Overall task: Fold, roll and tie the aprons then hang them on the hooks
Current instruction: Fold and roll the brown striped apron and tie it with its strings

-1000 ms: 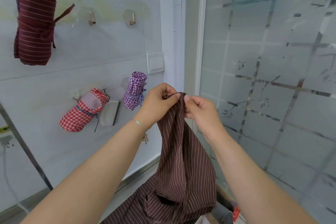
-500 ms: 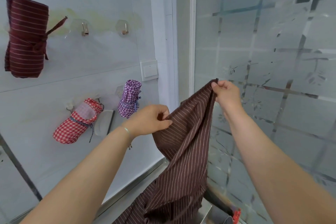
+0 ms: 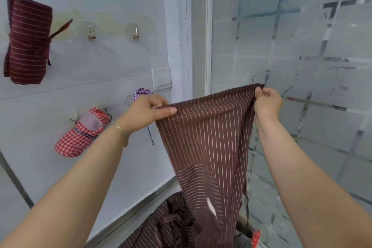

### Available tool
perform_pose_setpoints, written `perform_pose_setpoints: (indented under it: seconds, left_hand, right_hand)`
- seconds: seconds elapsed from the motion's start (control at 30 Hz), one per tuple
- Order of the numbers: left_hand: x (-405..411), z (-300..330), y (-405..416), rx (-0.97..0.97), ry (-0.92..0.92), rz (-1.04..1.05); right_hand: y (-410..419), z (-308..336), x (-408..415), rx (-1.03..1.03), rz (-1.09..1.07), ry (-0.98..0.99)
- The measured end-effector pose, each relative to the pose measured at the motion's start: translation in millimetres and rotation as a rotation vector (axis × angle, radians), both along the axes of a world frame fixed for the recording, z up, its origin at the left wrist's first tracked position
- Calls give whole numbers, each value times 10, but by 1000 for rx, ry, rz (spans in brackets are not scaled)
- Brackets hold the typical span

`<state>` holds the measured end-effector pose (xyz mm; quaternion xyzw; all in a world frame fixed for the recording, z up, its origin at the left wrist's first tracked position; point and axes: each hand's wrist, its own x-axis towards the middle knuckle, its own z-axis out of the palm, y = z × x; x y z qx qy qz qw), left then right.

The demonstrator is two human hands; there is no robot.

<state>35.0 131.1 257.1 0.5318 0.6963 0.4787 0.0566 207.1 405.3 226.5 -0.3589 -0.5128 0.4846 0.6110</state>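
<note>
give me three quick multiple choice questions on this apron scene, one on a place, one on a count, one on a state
1. Where does the red checked bundle hang?
A. on the glass door
B. on the wall, below the dark red striped bundle
C. on the floor

2. How many bare hooks are in the upper row?
A. two
B. four
C. none

3. What state is the brown striped apron in?
A. rolled and tied
B. hanging on a hook
C. held spread open by its top edge

Answers:
1 B: it hangs lower on the wall, under the dark red one.
2 A: one hook and a second hook carry nothing.
3 C: the left hand and right hand pinch its top corners apart.
</note>
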Motion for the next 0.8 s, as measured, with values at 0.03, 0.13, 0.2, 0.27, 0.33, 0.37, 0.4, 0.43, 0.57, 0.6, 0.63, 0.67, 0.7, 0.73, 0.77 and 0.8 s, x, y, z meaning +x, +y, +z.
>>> perform_pose_setpoints:
  seconds: [0.03,0.13,0.2,0.27,0.33,0.37,0.4,0.43,0.57,0.6,0.63,0.67,0.7,0.73,0.77,0.8]
  left_hand:
    - [-1,43,-27,130,-98,-44]
    - [82,179,-51,262,-238,-248]
    - [226,263,-42,248,-305,-396]
    - [349,319,-51,274,-342,-436]
    - [379,351,-86,322,-323,-383]
    - [357,352,-113,329,-267,-305]
    - [288,346,-131,316,-183,-207]
    - [204,329,-145,270,-77,-91]
    - [-76,210,-185,-189,404,478]
    - [-93,181,-195,-312,509,592]
    - [-98,168,-209,-429,576,678]
    - [-94,162,-225,-552,618,749]
    - [-83,159,-238,-679,656,811]
    - [-74,159,-242,-787,690,859]
    - [-57,152,-247,-840,706,880]
    - [-35,152,-212,-811,705,845]
  right_hand:
    - [12,-51,-7,-22,12,-21]
    - [16,-227,-40,-74,52,-168]
    - [-4,-322,-62,-93,93,-218]
    - [-44,-338,-79,-98,138,-241]
    - [-52,-293,-79,-100,154,-210]
    - [-54,-248,-56,-88,140,-171]
    - [-78,-174,-15,-67,116,-114]
    - [-106,-89,32,-38,94,-45]
    - [-356,282,190,264,-9,-94]
    - [-447,356,192,358,0,-143]
    - [-516,407,162,428,35,-176]
    - [-597,442,129,457,99,-207]
    - [-667,461,98,458,183,-232]
    - [-757,475,86,442,275,-244]
    - [-832,459,65,408,375,-228]
    - [-904,446,69,381,451,-208]
